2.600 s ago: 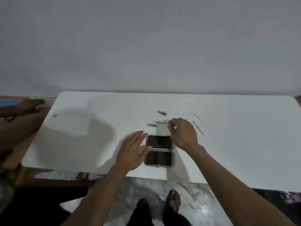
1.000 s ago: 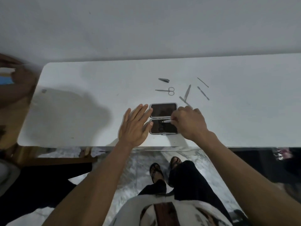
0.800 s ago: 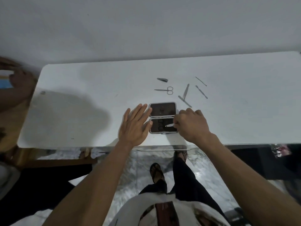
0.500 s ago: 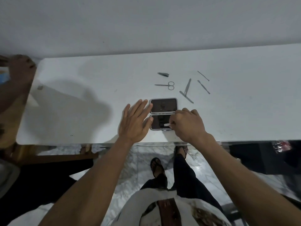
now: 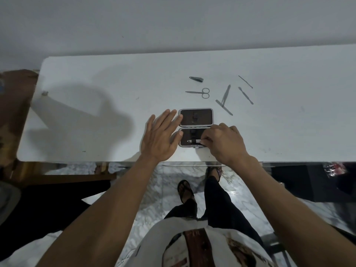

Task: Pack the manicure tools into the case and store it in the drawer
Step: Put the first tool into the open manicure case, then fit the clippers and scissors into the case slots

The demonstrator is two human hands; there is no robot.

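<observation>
The open manicure case [image 5: 196, 117] lies flat on the white table [image 5: 96, 105], two dark halves with grey rims. My left hand [image 5: 160, 138] rests flat with spread fingers against the case's left edge. My right hand [image 5: 224, 143] pinches a small metal nail clipper [image 5: 193, 141] that lies in the near half. Beyond the case lie a second nail clipper [image 5: 196, 79], small scissors [image 5: 200, 92], crossed tweezers and file [image 5: 224, 100], a cuticle pusher [image 5: 245, 95] and a thin pick [image 5: 245, 81].
The table's near edge runs just below my hands, above a marble floor [image 5: 154, 189] and my feet. A wooden piece of furniture [image 5: 13, 105] stands at the left, where another person's arm is blurred. A small scrap [image 5: 44, 92] lies at the table's left end.
My right hand carried the small clipper from beyond the case into the near half and lowered it there. My left hand stayed flat beside the case. The camera tilted downward.
</observation>
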